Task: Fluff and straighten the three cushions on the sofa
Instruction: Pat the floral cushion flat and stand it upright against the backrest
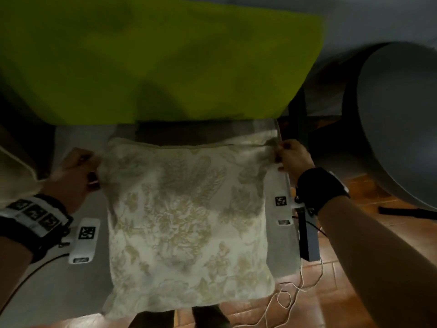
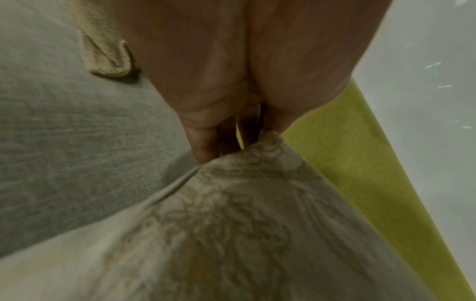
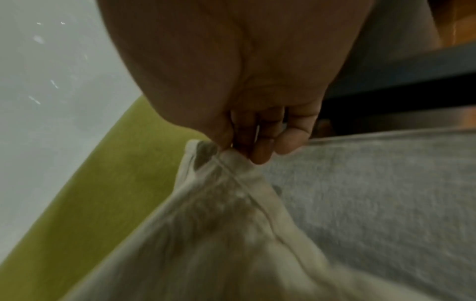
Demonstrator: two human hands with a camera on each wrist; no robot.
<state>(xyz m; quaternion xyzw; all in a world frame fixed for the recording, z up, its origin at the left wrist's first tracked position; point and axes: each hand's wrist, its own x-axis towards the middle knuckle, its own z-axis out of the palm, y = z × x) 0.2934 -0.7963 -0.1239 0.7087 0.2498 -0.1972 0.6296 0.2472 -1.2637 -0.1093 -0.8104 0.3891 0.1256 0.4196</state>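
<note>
A cream cushion with a pale floral print (image 1: 189,221) hangs in front of me over the grey sofa seat (image 1: 78,287). My left hand (image 1: 78,166) pinches its upper left corner (image 2: 252,154). My right hand (image 1: 290,157) pinches its upper right corner (image 3: 213,154). The cloth is pulled taut between both hands. The lime-green back cushion (image 1: 153,58) stands upright behind it. The edge of another cream cushion (image 1: 14,162) shows at the far left; one beige corner of it (image 2: 108,59) lies on the seat.
A large grey round object (image 1: 399,124) stands right of the sofa on the terracotta tile floor (image 1: 354,292). The sofa's dark frame (image 1: 307,233) runs along the seat's right edge. A thin white cable (image 1: 290,301) trails over the floor below.
</note>
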